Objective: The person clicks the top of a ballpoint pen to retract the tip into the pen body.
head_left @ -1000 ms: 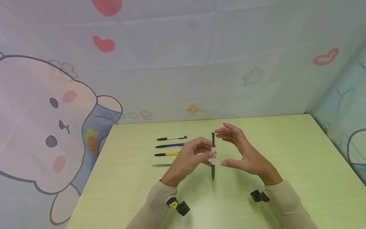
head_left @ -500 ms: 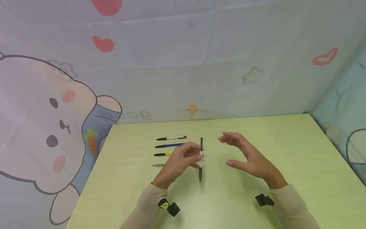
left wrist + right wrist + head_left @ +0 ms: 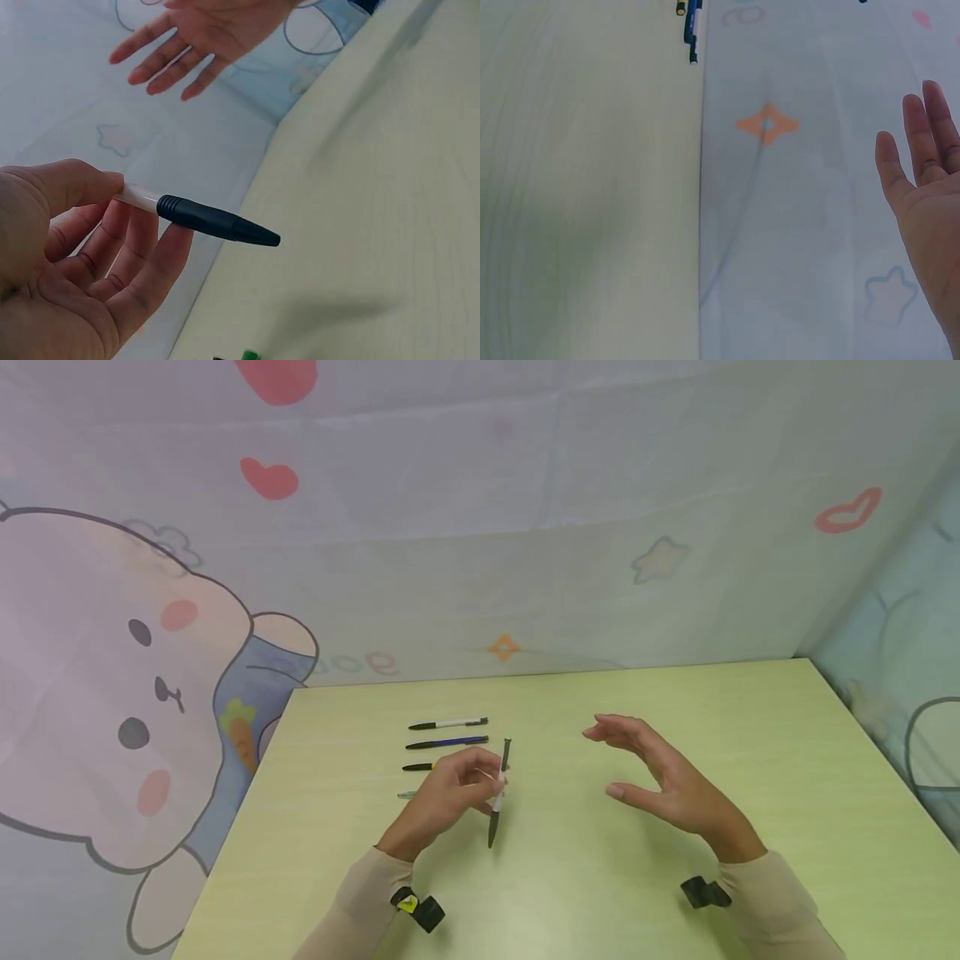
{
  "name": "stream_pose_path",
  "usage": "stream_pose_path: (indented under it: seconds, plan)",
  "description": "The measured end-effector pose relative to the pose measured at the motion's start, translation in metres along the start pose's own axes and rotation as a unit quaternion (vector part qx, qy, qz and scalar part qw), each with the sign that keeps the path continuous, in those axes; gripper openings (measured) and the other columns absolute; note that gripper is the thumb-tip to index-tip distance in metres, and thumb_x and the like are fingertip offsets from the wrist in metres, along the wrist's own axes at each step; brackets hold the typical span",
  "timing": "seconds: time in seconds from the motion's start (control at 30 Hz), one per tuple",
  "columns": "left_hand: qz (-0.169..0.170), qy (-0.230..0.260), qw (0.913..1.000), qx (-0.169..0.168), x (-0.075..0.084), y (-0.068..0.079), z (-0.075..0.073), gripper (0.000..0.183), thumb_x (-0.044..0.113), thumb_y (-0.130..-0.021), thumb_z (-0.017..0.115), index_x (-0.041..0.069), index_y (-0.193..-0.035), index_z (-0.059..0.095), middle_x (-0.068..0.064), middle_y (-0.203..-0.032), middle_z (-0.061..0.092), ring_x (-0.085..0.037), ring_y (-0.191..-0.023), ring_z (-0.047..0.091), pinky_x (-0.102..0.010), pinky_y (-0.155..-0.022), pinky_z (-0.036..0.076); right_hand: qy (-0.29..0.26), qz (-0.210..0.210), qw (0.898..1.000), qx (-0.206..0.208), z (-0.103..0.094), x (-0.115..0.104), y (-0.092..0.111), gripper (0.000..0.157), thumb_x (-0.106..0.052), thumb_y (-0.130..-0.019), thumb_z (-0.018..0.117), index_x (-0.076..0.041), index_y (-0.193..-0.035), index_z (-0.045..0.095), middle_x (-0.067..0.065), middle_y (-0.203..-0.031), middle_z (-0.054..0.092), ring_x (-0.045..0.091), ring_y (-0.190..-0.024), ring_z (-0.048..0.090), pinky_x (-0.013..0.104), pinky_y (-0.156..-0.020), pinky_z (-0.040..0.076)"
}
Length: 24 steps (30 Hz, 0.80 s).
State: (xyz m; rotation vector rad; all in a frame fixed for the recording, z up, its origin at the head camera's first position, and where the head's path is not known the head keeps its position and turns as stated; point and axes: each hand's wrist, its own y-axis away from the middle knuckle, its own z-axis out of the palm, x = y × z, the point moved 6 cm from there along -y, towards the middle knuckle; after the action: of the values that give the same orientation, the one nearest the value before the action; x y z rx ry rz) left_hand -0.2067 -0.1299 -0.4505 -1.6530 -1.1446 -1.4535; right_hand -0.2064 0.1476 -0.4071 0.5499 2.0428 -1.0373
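My left hand (image 3: 444, 795) pinches a white and black ballpoint pen (image 3: 494, 818) between thumb and fingers, above the table. The pen tilts a little, its black tip down and clip end up. In the left wrist view, the black grip of this pen (image 3: 217, 221) sticks out past the fingers. My right hand (image 3: 670, 783) hovers to the right, thumb apart from loosely bent fingers, holding nothing. Left of the held pen lie another white and black pen (image 3: 450, 723), a blue pen (image 3: 447, 742), a yellow pen (image 3: 417, 767) and a greenish clear pen (image 3: 406, 795). My left hand partly hides the last two.
The pale yellow-green table (image 3: 585, 893) ends at a printed cloth backdrop (image 3: 450, 568) with hearts and a cartoon animal. A side cloth (image 3: 900, 635) hangs along the right edge.
My left hand has moved left and slightly nearer with the pen, which has gone from upright to tilted. My right hand has drawn away to the right and slightly down.
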Motion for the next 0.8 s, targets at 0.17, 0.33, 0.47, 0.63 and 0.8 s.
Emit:
stream_pose_path:
  seconds: [0.17,0.33,0.47,0.63,0.8]
  plan:
    - [-0.007,-0.036,0.9993,-0.012,-0.011,0.006,-0.008,0.024,0.015,-0.099,0.067,0.004,-0.120,0.063,-0.023,-0.115,0.065,-0.038,-0.099,0.065,-0.045,-0.075,0.062,0.010,0.001,1.000,-0.003,-0.002,0.001,0.004,0.075,0.010,-0.088,0.070,-0.006,-0.154,0.036,0.014,-0.146,0.051,0.024,-0.137,0.048,0.025,-0.117,0.034]
    - [-0.004,-0.088,0.9957,-0.025,-0.017,0.011,-0.015,0.025,0.015,-0.100,0.065,0.002,-0.121,0.064,-0.016,-0.115,0.065,-0.033,-0.099,0.065,-0.038,-0.072,0.062,0.012,-0.011,1.000,-0.003,-0.005,-0.001,0.005,0.070,0.011,-0.088,0.068,-0.002,-0.151,0.039,0.018,-0.145,0.050,0.025,-0.137,0.048,0.027,-0.117,0.033]
    - [-0.004,-0.126,0.9914,-0.033,-0.021,0.015,-0.021,0.020,0.014,-0.100,0.066,0.006,-0.119,0.066,-0.010,-0.114,0.064,-0.025,-0.099,0.064,-0.034,-0.072,0.062,0.012,-0.025,1.000,-0.004,-0.005,-0.002,0.005,0.066,0.012,-0.088,0.067,0.001,-0.147,0.043,0.023,-0.143,0.050,0.026,-0.137,0.048,0.027,-0.117,0.033]
    - [-0.004,-0.162,0.9858,-0.043,-0.026,0.018,-0.028,0.017,0.017,-0.100,0.067,0.010,-0.116,0.068,-0.008,-0.115,0.066,-0.022,-0.097,0.064,-0.031,-0.074,0.061,0.013,-0.033,0.999,-0.003,-0.006,-0.002,0.008,0.065,0.014,-0.086,0.067,0.003,-0.146,0.044,0.019,-0.143,0.049,0.027,-0.135,0.048,0.027,-0.117,0.033]
    - [0.008,-0.183,0.9811,-0.062,-0.027,0.019,-0.030,0.016,0.020,-0.100,0.066,0.016,-0.116,0.069,-0.002,-0.114,0.068,-0.020,-0.096,0.065,-0.031,-0.077,0.058,0.017,-0.037,0.999,0.003,-0.009,-0.001,0.012,0.067,0.016,-0.084,0.068,0.005,-0.145,0.045,0.017,-0.143,0.049,0.027,-0.135,0.047,0.026,-0.117,0.033]
